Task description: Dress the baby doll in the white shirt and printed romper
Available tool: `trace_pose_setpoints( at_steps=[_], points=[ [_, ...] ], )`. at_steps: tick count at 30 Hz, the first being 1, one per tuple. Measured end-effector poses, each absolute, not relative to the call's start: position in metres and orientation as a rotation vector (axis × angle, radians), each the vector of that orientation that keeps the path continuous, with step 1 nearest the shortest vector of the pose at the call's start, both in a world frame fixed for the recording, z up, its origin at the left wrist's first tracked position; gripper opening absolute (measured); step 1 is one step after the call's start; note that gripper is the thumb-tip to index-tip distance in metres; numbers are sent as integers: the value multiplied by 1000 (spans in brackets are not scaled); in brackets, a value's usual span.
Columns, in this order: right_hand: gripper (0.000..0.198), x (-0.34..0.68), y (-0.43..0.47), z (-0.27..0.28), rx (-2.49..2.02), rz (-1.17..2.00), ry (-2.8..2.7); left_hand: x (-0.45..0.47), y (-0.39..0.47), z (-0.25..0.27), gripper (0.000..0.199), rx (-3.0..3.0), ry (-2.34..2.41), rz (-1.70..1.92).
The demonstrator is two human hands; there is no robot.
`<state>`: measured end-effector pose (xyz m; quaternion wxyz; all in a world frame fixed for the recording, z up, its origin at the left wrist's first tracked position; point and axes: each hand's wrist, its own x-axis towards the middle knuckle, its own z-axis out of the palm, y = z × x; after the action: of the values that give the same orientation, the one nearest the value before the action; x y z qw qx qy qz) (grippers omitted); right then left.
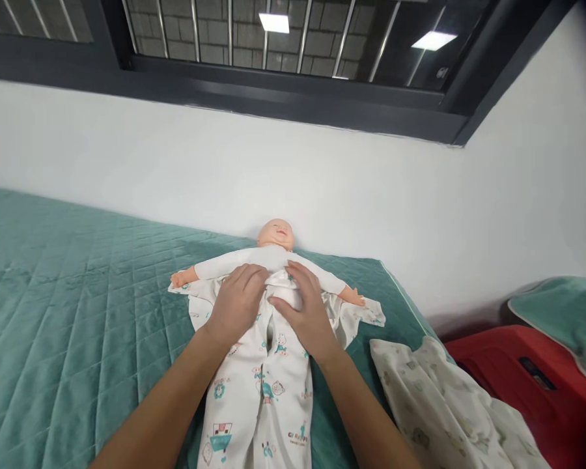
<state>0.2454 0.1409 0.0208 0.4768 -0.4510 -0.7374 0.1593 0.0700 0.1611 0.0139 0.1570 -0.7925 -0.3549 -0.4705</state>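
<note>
The baby doll [275, 256] lies face up on the teal quilted mat [68, 312], directly in front of me, its crown close to the white wall [346, 195]. Step in hand, as I judge it: arranging the printed trousers [237, 394] at the doll's waist. My left hand [240, 296] rests palm down over the waist, fingers bent forward over the cloth; the thumb and any grip are hidden, so I cannot tell whether it holds fabric. My right hand [305, 309] is open at the other side of the waist, thumb and index finger spread apart beside the bunched waistband [282, 279]. In my judgement, the next move calls for light, even handling of both sides, keeping the waist level and the loose cloth flat.

Orientation: the long axis runs from the head, at the wall, to the trouser legs, near me, almost in line with my view. The head points away from me. The arms extend sideways, angled slightly toward me, above the spread printed shirt [349, 319]. The trouser legs lie side by side and run past the lower edge of view; the feet are not visible.
</note>
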Motion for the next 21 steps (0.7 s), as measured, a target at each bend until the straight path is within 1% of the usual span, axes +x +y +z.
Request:
trace_pose_setpoints(
  at_steps=[2,5,6,10,13,18,21],
  points=[
    [48,244,142,20,-1101,348,-1820,71,161,16,17,-2294,-967,-1350],
    [36,245,142,20,-1107,274,-1797,73,159,19,11,-2324,-998,-1312],
    [33,245,142,20,-1111,254,-1796,73,158,20,12,-2328,-1017,-1294],
    [26,246,139,22,-1080,171,-1885,74,156,20,25,-2297,-1063,-1247],
    [23,249,138,22,-1043,38,-2024,68,155,16,34,-2238,-1159,-1217],
    [16,255,140,19,-1087,-128,-2172,47,144,4,38,-2260,-1440,-1151],
    [18,260,142,17,-1141,-181,-2194,31,129,-5,40,-2251,-1685,-1151]
  ],
)
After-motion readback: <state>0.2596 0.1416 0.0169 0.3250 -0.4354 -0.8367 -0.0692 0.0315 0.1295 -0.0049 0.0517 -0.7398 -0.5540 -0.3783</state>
